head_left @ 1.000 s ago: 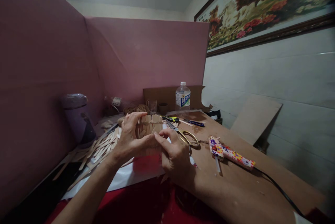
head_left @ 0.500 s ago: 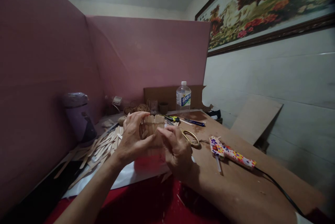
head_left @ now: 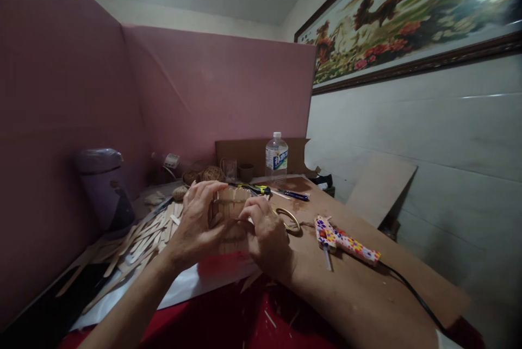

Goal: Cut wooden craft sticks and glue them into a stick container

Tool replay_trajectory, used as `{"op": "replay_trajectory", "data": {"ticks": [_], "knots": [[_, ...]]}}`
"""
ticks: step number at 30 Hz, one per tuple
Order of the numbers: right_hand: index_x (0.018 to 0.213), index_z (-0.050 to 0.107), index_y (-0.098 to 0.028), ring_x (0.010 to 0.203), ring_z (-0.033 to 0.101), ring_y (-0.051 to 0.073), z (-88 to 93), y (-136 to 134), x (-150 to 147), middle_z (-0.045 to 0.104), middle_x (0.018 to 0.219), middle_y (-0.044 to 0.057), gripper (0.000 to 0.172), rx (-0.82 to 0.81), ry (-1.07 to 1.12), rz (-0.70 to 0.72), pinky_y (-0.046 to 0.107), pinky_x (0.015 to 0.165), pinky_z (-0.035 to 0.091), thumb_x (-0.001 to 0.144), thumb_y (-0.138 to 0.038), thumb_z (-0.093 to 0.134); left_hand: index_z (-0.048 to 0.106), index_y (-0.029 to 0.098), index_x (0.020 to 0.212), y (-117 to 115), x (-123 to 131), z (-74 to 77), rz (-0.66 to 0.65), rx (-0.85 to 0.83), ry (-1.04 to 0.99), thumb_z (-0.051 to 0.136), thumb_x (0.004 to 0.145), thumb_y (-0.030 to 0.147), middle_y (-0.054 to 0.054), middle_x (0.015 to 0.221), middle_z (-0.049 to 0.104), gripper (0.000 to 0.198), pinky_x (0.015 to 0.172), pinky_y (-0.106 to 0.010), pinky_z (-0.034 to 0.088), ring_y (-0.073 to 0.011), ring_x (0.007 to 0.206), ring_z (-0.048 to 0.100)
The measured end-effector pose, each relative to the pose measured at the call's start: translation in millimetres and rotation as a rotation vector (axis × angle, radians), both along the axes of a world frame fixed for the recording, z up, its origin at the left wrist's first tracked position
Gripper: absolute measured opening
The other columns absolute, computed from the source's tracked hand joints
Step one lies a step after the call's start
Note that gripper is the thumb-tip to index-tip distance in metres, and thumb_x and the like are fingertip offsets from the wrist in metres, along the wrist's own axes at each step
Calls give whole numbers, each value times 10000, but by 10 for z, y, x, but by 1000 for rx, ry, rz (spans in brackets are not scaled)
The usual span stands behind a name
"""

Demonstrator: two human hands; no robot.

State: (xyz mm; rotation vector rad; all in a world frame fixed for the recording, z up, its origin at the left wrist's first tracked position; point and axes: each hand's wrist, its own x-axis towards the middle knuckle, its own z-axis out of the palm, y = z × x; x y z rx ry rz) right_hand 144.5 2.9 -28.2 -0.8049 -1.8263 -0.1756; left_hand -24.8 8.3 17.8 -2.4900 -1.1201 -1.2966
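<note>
A small container of upright craft sticks (head_left: 230, 209) stands in front of me, with cord-like bands across its face and red at its base. My left hand (head_left: 199, 221) is wrapped around its left side, fingers over the top edge and thumb across the front. At the right side of the container, my right hand (head_left: 267, 235) is closed in a pinch near the left thumb. What lies between its fingertips is too small to make out. Just beyond that hand are scissors (head_left: 291, 224) with gold handles, their blades partly hidden.
Loose craft sticks (head_left: 153, 237) lie heaped at the left beside a purple cylinder (head_left: 106, 191). A flowered glue gun (head_left: 346, 243) with a black cable rests at the right. Behind stand a plastic bottle (head_left: 277, 159), twine balls (head_left: 212, 174), a utility knife (head_left: 259, 189) and a blue pen (head_left: 296, 195).
The view has shifted slightly, so the scene sits further left and lower. My right hand's fingers have drawn in closer to the front of the container; the left keeps its hold.
</note>
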Motion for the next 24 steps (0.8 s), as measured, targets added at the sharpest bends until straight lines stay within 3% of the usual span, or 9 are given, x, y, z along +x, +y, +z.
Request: {"op": "replay_trajectory", "data": {"ticks": [5, 9, 12, 16, 24], "knots": [[879, 518, -179, 808, 538, 189, -51, -38, -48, 562, 843, 58, 188, -20, 15, 1, 309, 715, 454, 801, -46, 409, 435, 259, 1189, 13, 1, -8, 9, 6, 16, 601, 786, 396, -67, 1206, 502, 457, 1061, -478, 239, -265, 1164, 412], [1037, 508, -174, 890, 566, 210, -68, -17, -44, 598, 952, 86, 193, -16, 24, -51, 325, 762, 458, 888, -120, 396, 462, 248, 1178, 41, -3, -22, 41, 33, -5, 569, 811, 387, -63, 1174, 523, 407, 1043, -476, 257, -259, 1133, 434], [1082, 495, -182, 908, 576, 207, -58, 114, 37, 606, 976, 86, 200, -9, 190, -155, 321, 779, 456, 912, -153, 393, 495, 233, 1134, 75, -34, -38, 70, 38, -72, 550, 822, 361, -57, 1094, 541, 343, 960, -445, 340, -247, 1051, 467], [961, 543, -165, 827, 571, 210, -51, 349, 195, 602, 897, 78, 161, -66, 358, -357, 319, 719, 439, 922, -201, 390, 521, 216, 1081, 101, -75, -42, 77, 9, -159, 550, 823, 328, -51, 1009, 533, 284, 846, -384, 401, -224, 957, 484], [836, 644, -201, 806, 571, 191, -115, 450, 273, 625, 846, 48, 177, -215, 81, -412, 276, 669, 406, 858, -129, 484, 534, 232, 1058, 113, -115, -44, 103, -12, -248, 582, 790, 314, -27, 945, 527, 285, 782, -346, 425, -203, 890, 500]]}}
